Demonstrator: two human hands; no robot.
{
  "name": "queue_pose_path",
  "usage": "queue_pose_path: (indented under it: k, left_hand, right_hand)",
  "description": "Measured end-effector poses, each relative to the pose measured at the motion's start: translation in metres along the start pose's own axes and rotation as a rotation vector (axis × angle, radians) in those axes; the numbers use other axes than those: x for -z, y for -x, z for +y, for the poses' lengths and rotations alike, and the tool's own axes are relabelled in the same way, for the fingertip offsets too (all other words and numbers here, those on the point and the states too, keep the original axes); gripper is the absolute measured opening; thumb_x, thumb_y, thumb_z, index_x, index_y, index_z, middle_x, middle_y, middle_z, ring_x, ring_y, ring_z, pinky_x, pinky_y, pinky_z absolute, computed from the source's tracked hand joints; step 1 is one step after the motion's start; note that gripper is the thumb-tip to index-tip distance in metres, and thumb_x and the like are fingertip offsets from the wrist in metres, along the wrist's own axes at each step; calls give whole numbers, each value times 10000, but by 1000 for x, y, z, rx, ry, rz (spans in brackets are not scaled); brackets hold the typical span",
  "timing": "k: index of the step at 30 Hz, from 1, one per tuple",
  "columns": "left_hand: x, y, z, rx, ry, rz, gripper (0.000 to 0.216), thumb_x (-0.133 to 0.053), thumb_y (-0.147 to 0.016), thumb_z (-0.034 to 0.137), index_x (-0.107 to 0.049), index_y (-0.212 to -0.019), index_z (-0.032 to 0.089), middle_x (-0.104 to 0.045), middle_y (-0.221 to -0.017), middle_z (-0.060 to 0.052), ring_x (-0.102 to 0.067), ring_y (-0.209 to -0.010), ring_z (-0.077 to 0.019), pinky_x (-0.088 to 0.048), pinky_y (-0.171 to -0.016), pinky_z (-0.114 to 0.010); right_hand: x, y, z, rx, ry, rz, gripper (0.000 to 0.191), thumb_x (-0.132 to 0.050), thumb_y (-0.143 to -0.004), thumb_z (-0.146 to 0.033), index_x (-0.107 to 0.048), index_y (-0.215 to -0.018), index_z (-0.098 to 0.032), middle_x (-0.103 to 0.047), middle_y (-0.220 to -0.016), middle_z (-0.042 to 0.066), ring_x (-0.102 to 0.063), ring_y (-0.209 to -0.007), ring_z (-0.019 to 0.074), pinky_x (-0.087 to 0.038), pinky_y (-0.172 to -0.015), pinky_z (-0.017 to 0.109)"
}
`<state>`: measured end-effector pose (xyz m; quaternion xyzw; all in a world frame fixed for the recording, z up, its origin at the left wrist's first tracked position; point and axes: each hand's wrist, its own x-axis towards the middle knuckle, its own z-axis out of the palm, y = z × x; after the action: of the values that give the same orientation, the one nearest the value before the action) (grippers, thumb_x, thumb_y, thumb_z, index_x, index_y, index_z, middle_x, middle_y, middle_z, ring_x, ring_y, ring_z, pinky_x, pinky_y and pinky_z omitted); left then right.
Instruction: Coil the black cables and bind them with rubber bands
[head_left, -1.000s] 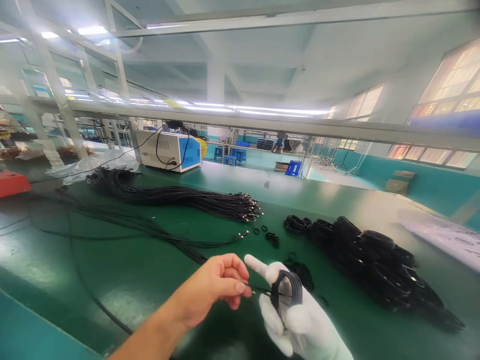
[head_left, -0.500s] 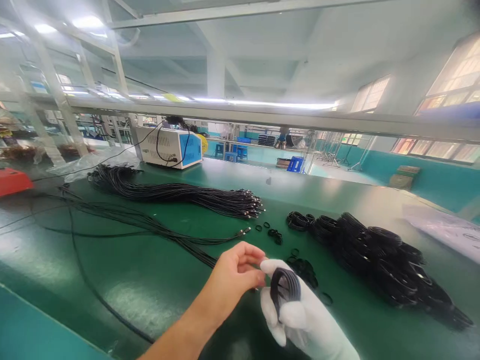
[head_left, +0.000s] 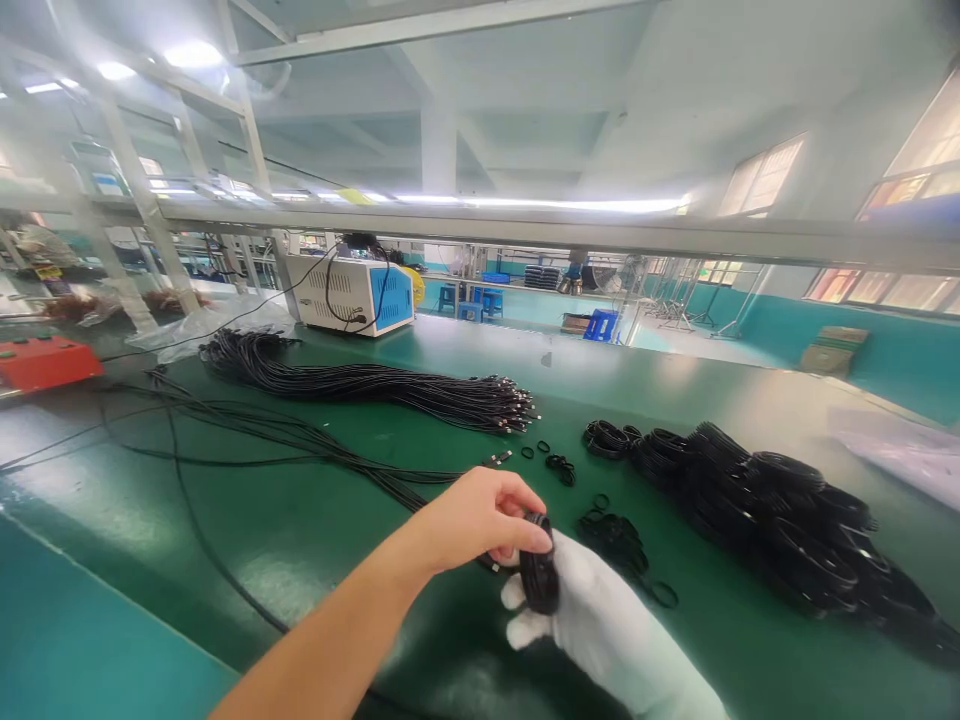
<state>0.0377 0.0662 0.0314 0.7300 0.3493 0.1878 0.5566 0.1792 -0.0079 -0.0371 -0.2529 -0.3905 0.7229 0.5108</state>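
Observation:
A small black cable coil (head_left: 540, 580) is held between both hands above the front of the green table. My bare left hand (head_left: 487, 515) pinches its upper edge with thumb and fingers. My right hand (head_left: 592, 610), in a white glove, grips the coil from the right, some of its fingers showing below and left of it. White-tipped cable ends (head_left: 491, 565) show just under my left hand. Close to the right hand lies a heap of small black rings (head_left: 615, 540), with a single ring (head_left: 664, 595) beside it.
A bundle of black cables (head_left: 375, 385) stretches across the table (head_left: 420, 660), with looser cables (head_left: 330, 450) in front. Coiled cables (head_left: 757, 500) are piled at right. A white-and-blue machine (head_left: 356, 295) stands behind; a red box (head_left: 49, 362) sits far left.
My left hand has moved right and closed on the coil's upper edge. The coil has turned from showing its open loop to showing its side. The view has shifted slightly left.

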Motion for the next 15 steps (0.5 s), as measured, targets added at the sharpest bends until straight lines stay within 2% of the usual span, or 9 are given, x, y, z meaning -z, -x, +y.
queue_pose_path:
  k: [3, 6, 8, 11, 15]
  left_hand:
    - [-7, -2, -9, 64, -10, 181, 331, -683, -661, 368, -617, -910, 162, -548, -594, 34, -521, -488, -117, -433, -467, -240]
    - [-13, 7, -14, 40, 76, 295, 225, -531, -791, 369, -572, -860, 158, -580, -629, 15, -522, -486, -102, -428, -465, -224]
    - [-16, 15, -18, 58, 164, 245, 171, -516, -799, 320, -551, -788, 153, -567, -645, 17, -495, -491, -82, -393, -446, -197]
    - [-23, 23, -25, 89, 253, 143, 108, -589, -733, 240, -532, -738, 149, -513, -604, 41, -444, -503, -68, -335, -430, -171]
    - [-29, 25, -29, 51, 324, 138, 94, -564, -746, 214, -505, -719, 145, -509, -598, 38, -438, -533, -67, -361, -500, -185]
  right_hand:
    - [0, -4, -2, 21, 250, 198, 588, -775, -611, -329, -490, -1102, -173, -557, -956, 76, -559, -814, 190, -532, -636, 336]
    - [2, -3, -1, 4, 212, 200, 578, -759, -621, -328, -483, -1103, -168, -547, -1016, 98, -567, -924, 245, -533, -706, 397]
    - [2, -3, -1, 1, 166, 161, 582, -757, -620, -323, -486, -1109, -162, -543, -1040, 106, -559, -971, 274, -526, -738, 436]
    - [-1, -3, -2, -24, 166, 125, 575, -776, -605, -265, -492, -1092, -152, -555, -1003, 92, -586, -908, 264, -512, -741, 438]
    - [-8, 0, -6, -15, 103, 20, 387, -710, -707, -236, -523, -1028, -127, -564, -939, 74, -578, -870, 204, -489, -749, 366]
